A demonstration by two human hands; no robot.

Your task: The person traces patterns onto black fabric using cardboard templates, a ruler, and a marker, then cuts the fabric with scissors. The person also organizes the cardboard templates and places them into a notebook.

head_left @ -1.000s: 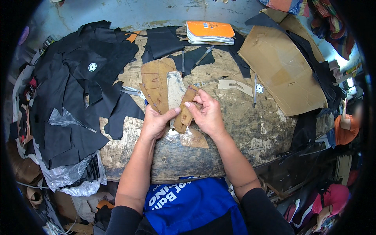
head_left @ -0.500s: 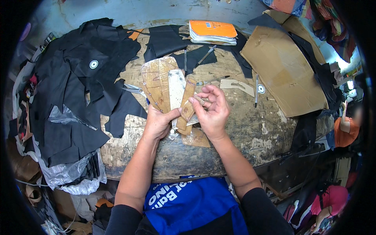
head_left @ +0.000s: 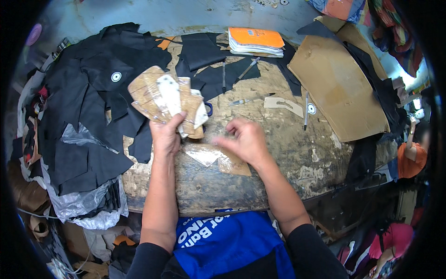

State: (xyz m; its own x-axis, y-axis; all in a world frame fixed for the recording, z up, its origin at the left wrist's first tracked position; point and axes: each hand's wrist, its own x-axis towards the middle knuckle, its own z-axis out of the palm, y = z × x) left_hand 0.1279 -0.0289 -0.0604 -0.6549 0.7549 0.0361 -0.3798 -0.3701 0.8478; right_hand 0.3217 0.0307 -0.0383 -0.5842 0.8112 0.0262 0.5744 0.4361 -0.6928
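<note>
My left hand is closed round a fanned stack of brown and white pattern pieces, which look like card covered in clear tape. The stack is held up off the table, over the edge of the black material. My right hand, slightly blurred, is above the table with thumb and fingers apart and nothing visible between them. Just below its fingertips lie a brown pattern piece and a shiny whitish piece. A blue handle loop shows beside the stack; the rest of that tool is hidden.
Black sheet material is heaped on the left of the worn wooden table. Pens, a beige cut-out and an orange-covered notebook lie farther back. Cardboard leans at right. Other people are beyond it.
My left hand has carried the pattern pieces left, and they are spread wider. My right hand has come away from the narrow brown piece and moved lower, uncovering the whitish piece on the table.
</note>
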